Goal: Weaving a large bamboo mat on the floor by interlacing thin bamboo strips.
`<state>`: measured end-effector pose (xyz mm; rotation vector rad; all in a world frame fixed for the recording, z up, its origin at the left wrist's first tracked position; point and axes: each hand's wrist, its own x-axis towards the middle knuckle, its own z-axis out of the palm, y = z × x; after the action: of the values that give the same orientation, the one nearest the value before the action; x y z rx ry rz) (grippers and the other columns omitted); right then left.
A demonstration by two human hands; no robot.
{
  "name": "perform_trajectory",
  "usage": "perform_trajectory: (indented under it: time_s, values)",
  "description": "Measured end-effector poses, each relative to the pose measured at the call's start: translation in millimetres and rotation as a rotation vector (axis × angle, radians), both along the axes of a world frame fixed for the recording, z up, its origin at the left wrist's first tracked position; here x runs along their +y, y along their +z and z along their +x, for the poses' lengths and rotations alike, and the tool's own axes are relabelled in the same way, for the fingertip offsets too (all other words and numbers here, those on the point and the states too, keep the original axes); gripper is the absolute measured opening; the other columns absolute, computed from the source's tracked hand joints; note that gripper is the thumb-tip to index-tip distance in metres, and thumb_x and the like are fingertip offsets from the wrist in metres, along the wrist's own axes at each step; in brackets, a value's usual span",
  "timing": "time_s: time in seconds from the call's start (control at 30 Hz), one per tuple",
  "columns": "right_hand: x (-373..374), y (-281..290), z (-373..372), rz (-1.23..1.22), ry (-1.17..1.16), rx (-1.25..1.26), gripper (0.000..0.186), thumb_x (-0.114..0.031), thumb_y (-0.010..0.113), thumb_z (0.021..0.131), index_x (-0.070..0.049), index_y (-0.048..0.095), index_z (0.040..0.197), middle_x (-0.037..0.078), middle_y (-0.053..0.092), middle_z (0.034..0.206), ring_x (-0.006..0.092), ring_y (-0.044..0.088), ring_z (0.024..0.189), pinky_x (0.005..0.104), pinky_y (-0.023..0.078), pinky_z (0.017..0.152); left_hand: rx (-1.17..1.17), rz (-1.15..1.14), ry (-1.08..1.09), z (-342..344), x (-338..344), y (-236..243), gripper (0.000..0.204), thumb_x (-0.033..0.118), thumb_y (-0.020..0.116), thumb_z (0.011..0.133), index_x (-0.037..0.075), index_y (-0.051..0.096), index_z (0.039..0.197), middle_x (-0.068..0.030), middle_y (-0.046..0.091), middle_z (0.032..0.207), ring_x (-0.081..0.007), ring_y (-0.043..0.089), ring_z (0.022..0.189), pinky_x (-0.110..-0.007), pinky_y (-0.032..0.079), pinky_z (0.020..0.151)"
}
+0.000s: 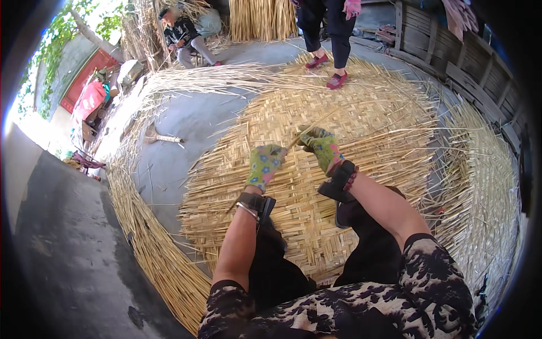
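Note:
Both my hands wear green flowered gloves and are raised over a large woven reed mat (316, 192). A thin reed strip (293, 141) runs between them, slanting up to the right. My left hand (265, 166) has its fingers closed on the strip's lower end. My right hand (323, 148) is closed around the strip a little further up; its fingertips are partly hidden. Below my hands the mat shows a tight criss-cross weave, with loose strip ends sticking out along its left edge.
A long bundle of reeds (155, 254) curves along the left, and pale reeds (480, 203) lie at the right. A person in red shoes (337, 80) stands on the mat's far side; another person (189, 39) sits behind. A wooden-handled tool (164, 137) lies on the floor.

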<state>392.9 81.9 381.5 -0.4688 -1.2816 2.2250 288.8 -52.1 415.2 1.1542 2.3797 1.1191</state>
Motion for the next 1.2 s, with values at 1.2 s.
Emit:
perform_trajectory:
  time_s: [1.2]
  values:
    - [1.4,-20.6,-1.0,-0.154,-0.052,0.031,0.013,-0.008,0.058,0.074,-0.003,0.059,0.086,0.004,0.059,0.081,0.0104,0.052,0.075,0.0233,0.040,0.068,0.495,0.107,-0.050,-14.7,3.4,-15.5,0.018,0.022,0.057,0.075,0.012,0.063,0.088,-0.0091,0.061,0.079,-0.0247,0.058,0.072,-0.032,0.044,0.063]
